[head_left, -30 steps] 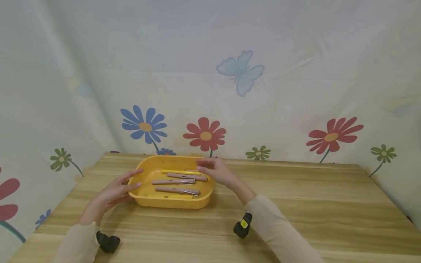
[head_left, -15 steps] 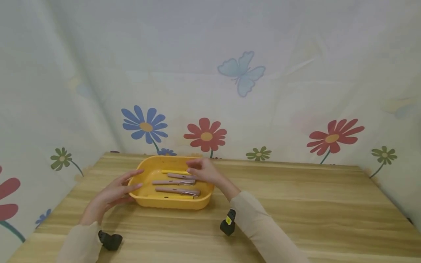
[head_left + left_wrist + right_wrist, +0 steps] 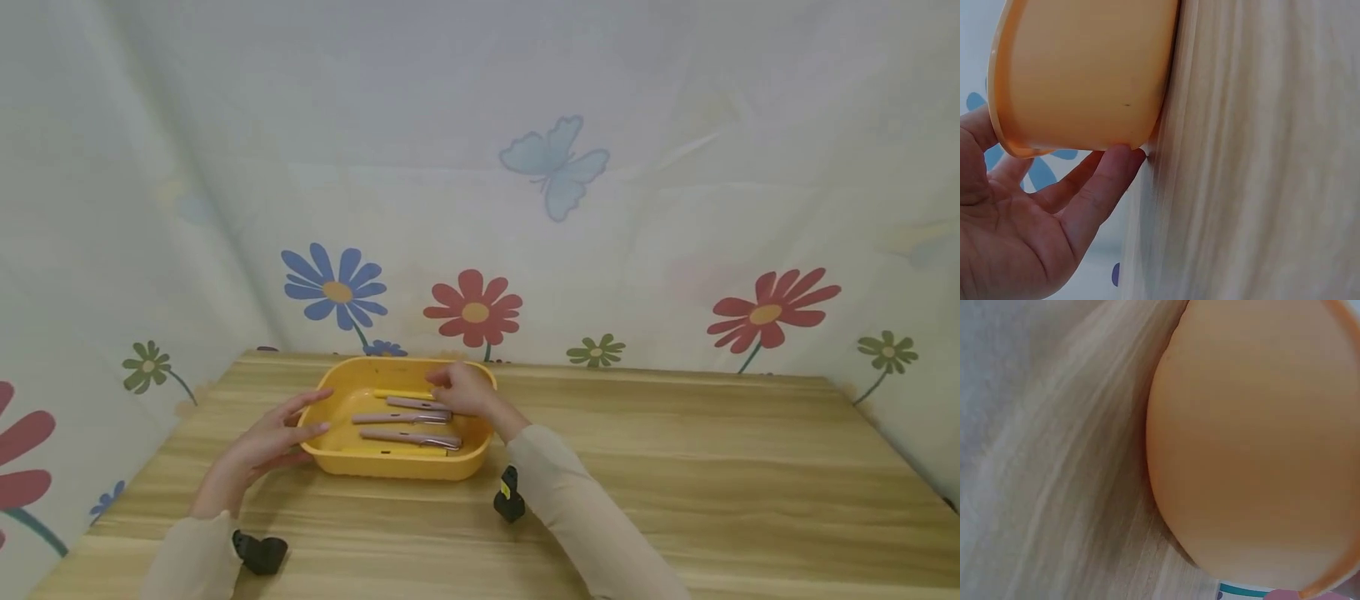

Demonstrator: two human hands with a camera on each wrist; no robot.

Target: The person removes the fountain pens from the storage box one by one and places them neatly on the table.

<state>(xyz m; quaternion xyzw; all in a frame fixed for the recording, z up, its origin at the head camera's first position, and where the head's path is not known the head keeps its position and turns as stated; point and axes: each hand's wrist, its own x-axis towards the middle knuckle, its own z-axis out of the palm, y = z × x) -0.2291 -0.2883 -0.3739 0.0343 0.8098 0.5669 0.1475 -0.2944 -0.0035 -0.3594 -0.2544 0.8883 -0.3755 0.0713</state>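
Observation:
A yellow plastic basket (image 3: 386, 468) sits on the wooden table, left of centre in the head view. Several pens lie across its floor: mauve pens such as the front mauve pen (image 3: 408, 437), plus a yellow pen (image 3: 399, 393) at the back and another yellow pen (image 3: 397, 452) along the front wall. My left hand (image 3: 273, 433) holds the basket's left end, thumb over the rim and fingers against the outer wall (image 3: 1085, 81). My right hand (image 3: 465, 390) reaches over the right rim, its fingers bent down at the back yellow pen; whether they pinch it is hidden.
The wooden tabletop (image 3: 675, 483) stretches to the right of the basket. Behind it hangs a pale cloth (image 3: 645, 250) printed with flowers and a butterfly. A small black camera (image 3: 508, 496) is worn on each wrist.
My right hand has moved left from the right rim to over the pens, and its fingers have bent downward. My left hand stays on the basket; the view has shifted slightly.

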